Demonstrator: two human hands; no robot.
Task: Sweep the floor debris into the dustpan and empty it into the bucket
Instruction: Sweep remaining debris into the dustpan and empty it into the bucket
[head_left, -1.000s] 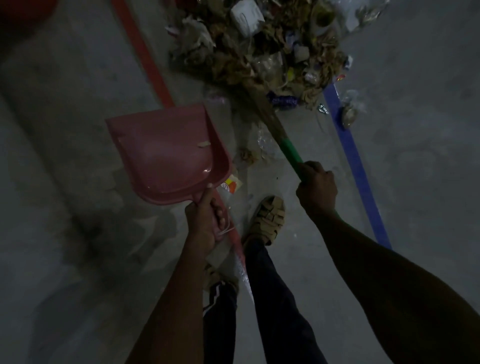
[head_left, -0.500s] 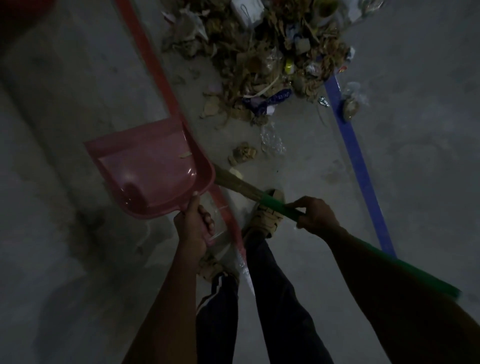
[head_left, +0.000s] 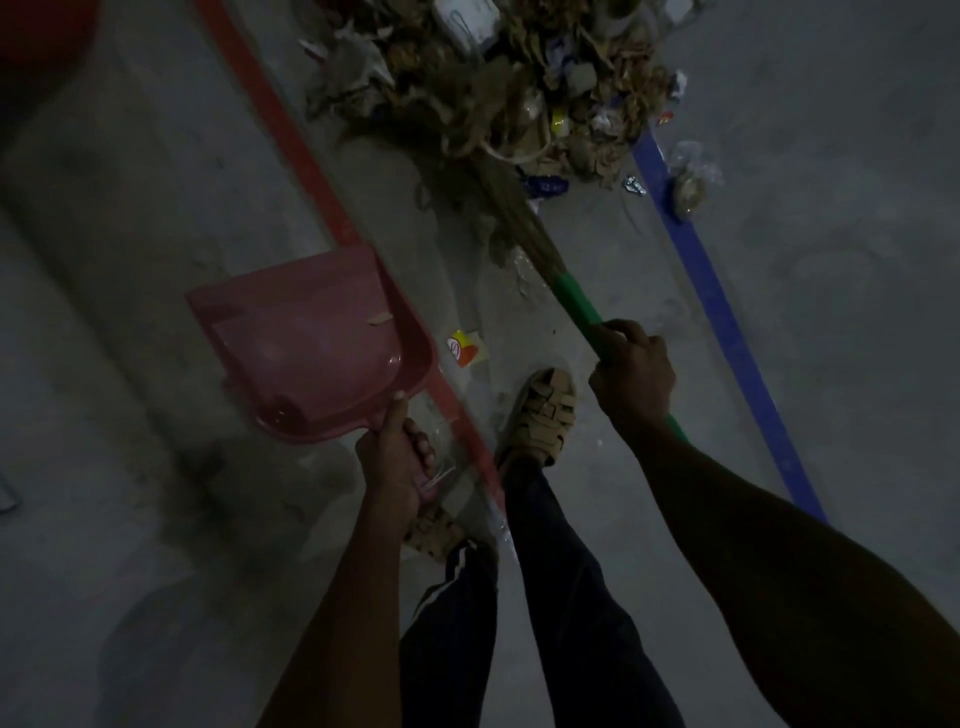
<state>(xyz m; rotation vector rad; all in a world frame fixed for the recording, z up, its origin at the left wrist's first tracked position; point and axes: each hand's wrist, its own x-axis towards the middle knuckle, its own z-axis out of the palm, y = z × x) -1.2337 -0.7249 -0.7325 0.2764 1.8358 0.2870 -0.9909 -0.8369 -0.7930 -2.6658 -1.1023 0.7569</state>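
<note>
A pink dustpan hangs over the grey floor at centre left, nearly bare inside apart from a small scrap. My left hand grips its handle from below. My right hand grips the green handle of a straw broom. The broom's bristles reach up into a big pile of dry leaves, paper and wrappers at the top middle. A red rounded shape, partly cut off by the frame, sits in the top left corner.
A red floor stripe and a blue one run diagonally past the pile. A yellow wrapper lies between dustpan and broom. My sandalled feet stand just below it. Loose plastic litter lies right of the blue stripe.
The broom has swung from lying low across my foot back up into the pile. The dustpan stays in my left hand, a little right of where it was.
</note>
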